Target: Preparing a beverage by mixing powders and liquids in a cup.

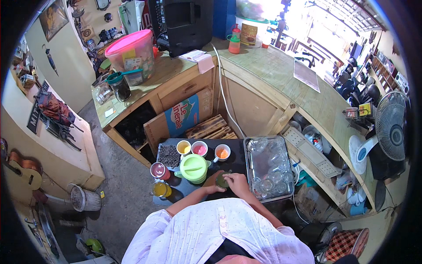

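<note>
My left hand (214,187) is wrapped round a cup with dark green contents (223,180), low over the dark tabletop. Over the cup's right rim, the fingers of my right hand (238,184) are pinched together; what they hold, if anything, is too small to make out. Left of the cup stands a light green lidded pitcher (194,168). Behind it are a cup with yellow contents (183,147), a cup with pink contents (199,148) and a white mug with orange contents (222,152). A cup with dark red contents (160,171) and a glass mug of orange-yellow liquid (161,189) sit farther left.
A metal tray (290,193) of clear glassware lies at my right. A container of small dark pieces (169,155) is at the table's back left. Wooden counters (259,66) curve round the far side and right, carrying a pink-lidded tub (127,48), a speaker and a fan (390,127).
</note>
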Tool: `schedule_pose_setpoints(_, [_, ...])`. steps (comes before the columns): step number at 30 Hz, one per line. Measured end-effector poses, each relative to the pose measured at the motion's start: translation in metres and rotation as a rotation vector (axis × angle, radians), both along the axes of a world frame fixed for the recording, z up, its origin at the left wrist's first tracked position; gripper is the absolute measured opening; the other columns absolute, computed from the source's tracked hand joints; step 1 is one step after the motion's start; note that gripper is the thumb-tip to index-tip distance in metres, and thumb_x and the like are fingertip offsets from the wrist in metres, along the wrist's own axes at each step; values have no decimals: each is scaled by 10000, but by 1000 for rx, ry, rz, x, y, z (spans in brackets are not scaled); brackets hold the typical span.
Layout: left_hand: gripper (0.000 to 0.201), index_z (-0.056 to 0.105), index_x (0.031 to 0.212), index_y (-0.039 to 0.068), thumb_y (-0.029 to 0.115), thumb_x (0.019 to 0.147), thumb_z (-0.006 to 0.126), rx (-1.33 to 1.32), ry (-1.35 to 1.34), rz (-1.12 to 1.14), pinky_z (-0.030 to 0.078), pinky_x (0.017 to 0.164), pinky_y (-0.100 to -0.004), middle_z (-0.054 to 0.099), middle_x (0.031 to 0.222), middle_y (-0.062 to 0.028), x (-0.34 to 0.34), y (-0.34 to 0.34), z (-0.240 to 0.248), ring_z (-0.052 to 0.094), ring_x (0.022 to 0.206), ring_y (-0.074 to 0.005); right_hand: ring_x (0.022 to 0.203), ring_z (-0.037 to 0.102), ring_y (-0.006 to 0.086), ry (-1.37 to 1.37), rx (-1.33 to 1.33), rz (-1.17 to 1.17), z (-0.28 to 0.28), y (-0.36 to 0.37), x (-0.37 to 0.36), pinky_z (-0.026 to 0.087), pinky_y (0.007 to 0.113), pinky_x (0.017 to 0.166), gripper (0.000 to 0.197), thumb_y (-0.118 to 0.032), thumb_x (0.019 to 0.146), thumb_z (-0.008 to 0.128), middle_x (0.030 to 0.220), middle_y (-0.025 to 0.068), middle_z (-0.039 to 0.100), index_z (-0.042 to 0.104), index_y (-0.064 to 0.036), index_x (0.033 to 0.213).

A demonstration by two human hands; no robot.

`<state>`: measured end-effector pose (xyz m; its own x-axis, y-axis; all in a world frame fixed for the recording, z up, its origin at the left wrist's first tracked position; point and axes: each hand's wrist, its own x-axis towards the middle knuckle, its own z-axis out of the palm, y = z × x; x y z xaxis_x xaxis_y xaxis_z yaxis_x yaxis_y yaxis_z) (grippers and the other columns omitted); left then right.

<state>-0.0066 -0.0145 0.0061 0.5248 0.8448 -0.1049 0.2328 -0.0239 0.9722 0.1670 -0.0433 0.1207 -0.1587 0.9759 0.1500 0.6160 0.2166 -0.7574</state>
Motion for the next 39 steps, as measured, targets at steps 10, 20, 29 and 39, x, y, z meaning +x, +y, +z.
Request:
schedule_pose_setpoints(10, [964,401,1367,85,169,537,886,-25,-33,-32,409,1046,-357,566,1269,-87,0,-2,14,537,1202,-220,785,683,349,78,108,-48,2,0,1,536,410,723,188,-146,834,676,881,206,696,748,-51,980])
schedule_pose_setpoints(20, [1035,354,1423,93,141,537,886,-92,-25,-10,384,1079,-360,524,1325,-92,2,-3,15,499,1253,-225,764,691,320,-144,-25,23,-9,-1,11,534,361,683,200,-130,855,671,885,188,705,736,-41,1022])
schedule_pose_setpoints(29, [997,375,1403,91,113,538,870,-93,-67,-1,394,1068,-354,539,1309,-85,-1,0,1,507,1242,-216,804,680,352,-30,-8,14,13,-3,0,534,406,734,189,-136,860,665,908,196,701,738,-40,1006])
schedule_pose_setpoints(39, [974,384,1388,96,133,546,872,27,1,1,429,1028,-337,571,1253,-77,3,0,1,553,1173,-194,785,677,351,-19,24,-40,10,-3,1,531,407,719,194,-123,852,670,881,189,698,735,-34,1012])
